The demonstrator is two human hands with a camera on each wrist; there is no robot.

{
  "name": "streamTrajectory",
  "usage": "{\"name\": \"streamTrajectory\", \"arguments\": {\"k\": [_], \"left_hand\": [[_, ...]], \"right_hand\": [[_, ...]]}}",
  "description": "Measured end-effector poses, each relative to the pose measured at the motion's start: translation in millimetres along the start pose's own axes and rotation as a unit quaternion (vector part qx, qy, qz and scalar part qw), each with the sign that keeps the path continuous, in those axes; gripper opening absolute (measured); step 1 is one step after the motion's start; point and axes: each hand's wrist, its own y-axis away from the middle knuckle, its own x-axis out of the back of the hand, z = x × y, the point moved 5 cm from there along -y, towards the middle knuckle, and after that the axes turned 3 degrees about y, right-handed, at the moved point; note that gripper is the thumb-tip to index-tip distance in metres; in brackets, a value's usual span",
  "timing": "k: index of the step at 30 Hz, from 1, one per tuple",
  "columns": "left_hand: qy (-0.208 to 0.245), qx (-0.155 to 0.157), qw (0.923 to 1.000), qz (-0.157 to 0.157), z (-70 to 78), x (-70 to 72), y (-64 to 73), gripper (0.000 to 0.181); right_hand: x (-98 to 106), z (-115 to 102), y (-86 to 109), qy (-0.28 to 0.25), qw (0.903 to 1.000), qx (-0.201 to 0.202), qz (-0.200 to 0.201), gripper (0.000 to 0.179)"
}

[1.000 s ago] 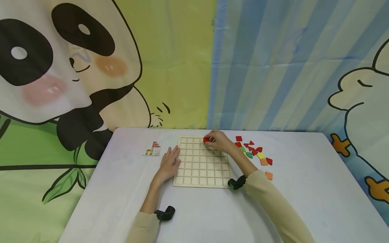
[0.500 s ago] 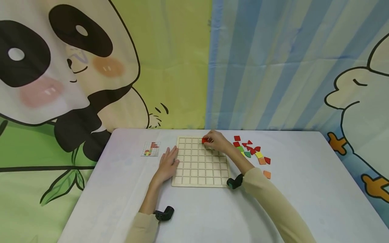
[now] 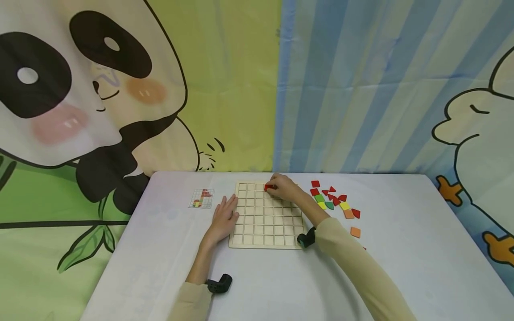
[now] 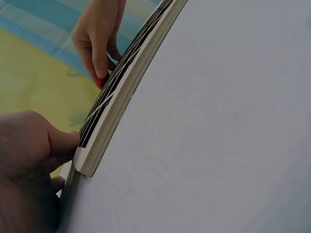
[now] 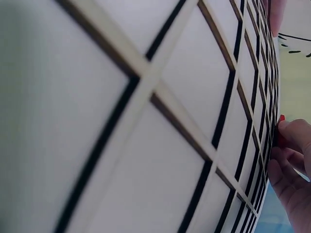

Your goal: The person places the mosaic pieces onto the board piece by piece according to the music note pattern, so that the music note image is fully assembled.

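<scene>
A square wooden grid board (image 3: 268,220) lies flat on the table. My right hand (image 3: 284,187) is over its far edge and pinches a small red tile (image 3: 267,187) at the top row, the tile partly covered by the fingers. In the right wrist view the red tile (image 5: 281,131) shows between thumb and fingers, close against the grid. My left hand (image 3: 224,219) rests against the board's left side with fingers extended. The left wrist view shows this hand's thumb (image 4: 65,143) touching the board's edge.
Left of the board lies a card (image 3: 201,198) printed with a coloured grid pattern. To the right are scattered loose tiles: red (image 3: 315,183), green (image 3: 319,198), yellow (image 3: 344,205) and orange (image 3: 355,232). Black wrist cameras (image 3: 220,283) protrude from both sleeves. A printed curtain (image 3: 233,89) hangs behind the table.
My right hand has shifted slightly left along the top row with the red tile, and its forearm has followed. My left hand keeps its place at the board's side.
</scene>
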Motion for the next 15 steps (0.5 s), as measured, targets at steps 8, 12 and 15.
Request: {"name": "streamTrajectory", "arguments": {"k": [8, 12, 15], "left_hand": [[-0.008, -0.006, 0.9999, 0.006, -0.1, -0.2, 0.5, 0.054], [-0.006, -0.020, 0.9997, 0.015, 0.4, -0.7, 1.2, 0.054], [-0.006, -0.028, 0.9994, 0.018, 1.3, -0.7, 1.2, 0.054]], "right_hand": [[-1.7, -1.0, -2.6, 0.030, 0.9993, 0.016, 0.011, 0.027], [-1.7, -1.9, -2.8, 0.037, 0.9990, 0.018, 0.018, 0.027], [-0.6, -2.2, -2.9, 0.037, 0.9990, 0.011, 0.022, 0.027]]}}
